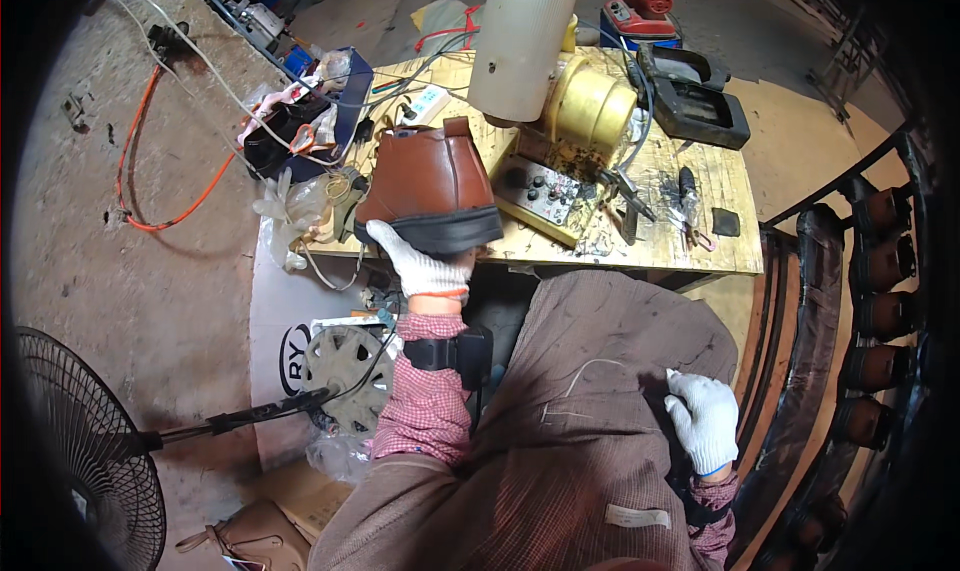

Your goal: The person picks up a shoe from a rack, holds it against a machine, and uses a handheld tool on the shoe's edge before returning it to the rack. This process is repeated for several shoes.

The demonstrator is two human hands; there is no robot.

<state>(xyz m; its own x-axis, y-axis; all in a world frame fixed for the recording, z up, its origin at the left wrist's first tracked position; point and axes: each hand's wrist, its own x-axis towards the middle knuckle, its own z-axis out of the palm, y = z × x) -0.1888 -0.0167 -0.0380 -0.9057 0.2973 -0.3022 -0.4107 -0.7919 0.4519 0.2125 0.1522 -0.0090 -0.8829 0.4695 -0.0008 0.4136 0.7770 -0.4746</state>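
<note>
A brown ankle boot (425,176) with a thick black sole is tilted over the near edge of the wooden workbench. My left hand (415,263), in a white knit glove, is closed on it from below, around the sole; part of the fingers is hidden behind the boot. Over my right thigh, on the brown apron (600,391), lies my right hand (703,421), also gloved in white. Its fingers are curled in, and whether anything is inside them is hidden. A dark patch shows on the cloth beside the fingertips.
Behind the boot stand a yellow machine (590,101) with a pale duct (525,41) and a control box (540,191). Small tools (690,196) and a black tray (690,96) lie to the right. A fan (85,451) stands left; a rack (885,311) holds several brown boots right.
</note>
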